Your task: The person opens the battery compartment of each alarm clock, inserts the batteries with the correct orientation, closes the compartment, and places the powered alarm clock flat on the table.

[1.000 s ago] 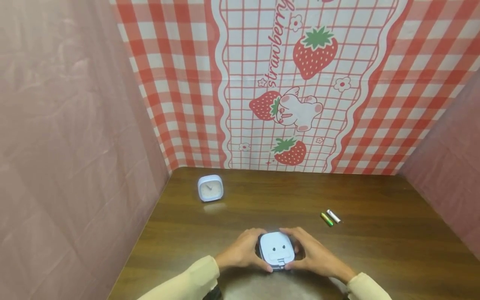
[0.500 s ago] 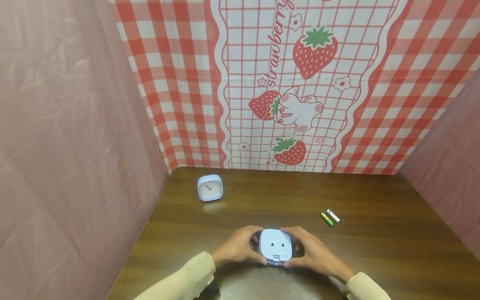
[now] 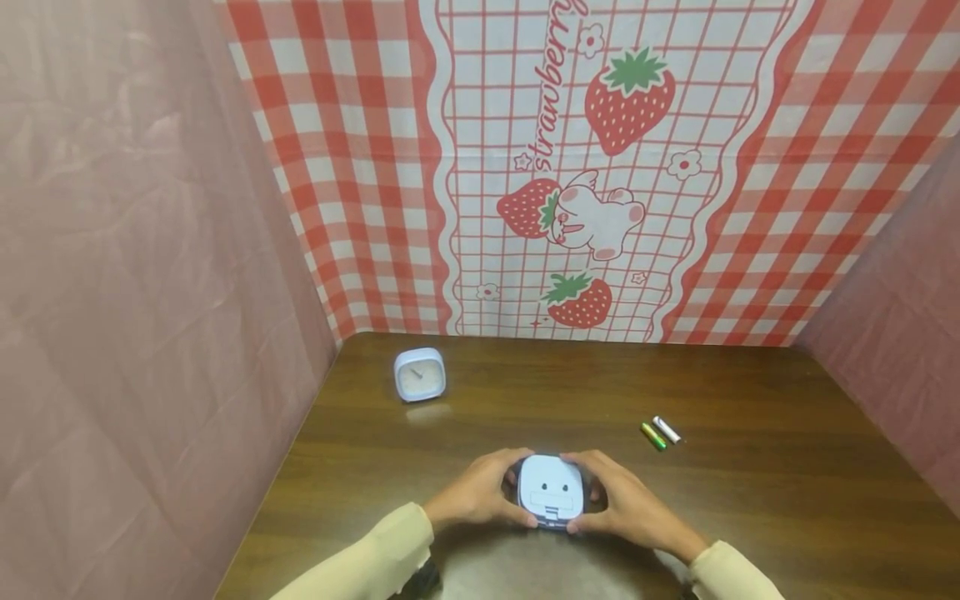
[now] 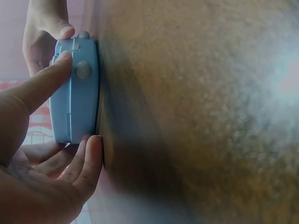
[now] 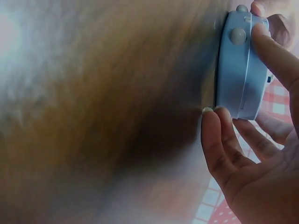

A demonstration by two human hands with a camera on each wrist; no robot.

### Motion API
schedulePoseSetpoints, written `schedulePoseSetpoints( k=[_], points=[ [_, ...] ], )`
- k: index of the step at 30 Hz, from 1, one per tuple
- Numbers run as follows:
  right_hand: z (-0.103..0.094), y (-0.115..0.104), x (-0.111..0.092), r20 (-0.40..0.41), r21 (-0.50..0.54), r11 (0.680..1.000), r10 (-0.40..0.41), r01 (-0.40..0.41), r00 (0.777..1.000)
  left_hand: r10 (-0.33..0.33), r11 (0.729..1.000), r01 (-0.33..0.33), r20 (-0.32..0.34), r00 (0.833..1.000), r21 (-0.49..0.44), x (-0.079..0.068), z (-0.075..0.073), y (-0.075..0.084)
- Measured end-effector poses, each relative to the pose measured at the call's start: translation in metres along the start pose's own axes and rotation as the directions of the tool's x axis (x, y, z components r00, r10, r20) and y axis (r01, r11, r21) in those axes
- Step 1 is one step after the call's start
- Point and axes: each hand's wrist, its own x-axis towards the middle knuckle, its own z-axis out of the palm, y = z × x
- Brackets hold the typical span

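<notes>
A pale blue alarm clock (image 3: 551, 485) lies face down on the wooden table, its back up with two dark knobs and a battery cover. My left hand (image 3: 483, 490) holds its left side, thumb at the near edge and fingers round the far corner. On the opposite side my right hand (image 3: 626, 504) grips it the same way. Seen from the left wrist, the clock's side (image 4: 84, 105) bears round grey feet, and a thumb presses near one of them. In the right wrist view the clock (image 5: 238, 70) sits close to the tabletop between thumb and fingers.
Another pale blue clock (image 3: 420, 375) stands upright at the table's back left. Two batteries, one green (image 3: 653, 437) and one white (image 3: 667, 430), lie to the right beyond my right hand. A red checked strawberry cloth (image 3: 510, 275) hangs behind the table; pinkish curtains (image 3: 165, 292) flank it.
Both hands have shifted the clock slightly away from me and left, and it has turned a little straighter. The hold is kept throughout.
</notes>
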Motion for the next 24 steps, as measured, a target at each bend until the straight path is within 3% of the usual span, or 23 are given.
schedulePoseSetpoints(
  k=[4,8,11,15,19,24],
  points=[
    [0.0,-0.003,0.0,0.006,-0.034,0.999,-0.021,0.021,1.0,-0.002,1.0,0.002,-0.008,1.0,0.004,-0.001,0.0,0.002],
    [0.0,-0.009,0.001,-0.048,-0.171,0.983,-0.069,0.06,0.996,-0.014,1.0,0.014,-0.015,1.0,0.011,-0.002,0.0,0.004],
    [0.001,-0.017,0.002,-0.09,-0.297,0.948,-0.144,0.111,0.985,-0.028,0.999,0.028,-0.018,0.999,0.016,-0.002,0.001,0.004],
    [0.002,-0.027,0.004,-0.103,-0.425,0.879,-0.286,0.218,0.953,-0.036,0.999,0.036,-0.026,0.999,0.024,-0.002,0.002,0.004],
    [0.005,-0.033,0.006,-0.088,-0.488,0.818,-0.392,0.303,0.916,-0.036,0.999,0.037,-0.034,0.999,0.03,-0.001,0.003,0.004],
    [0.008,-0.038,0.008,-0.073,-0.536,0.767,-0.459,0.353,0.885,-0.031,0.999,0.032,-0.029,0.999,0.044,-0.001,0.002,0.004]
  ],
)
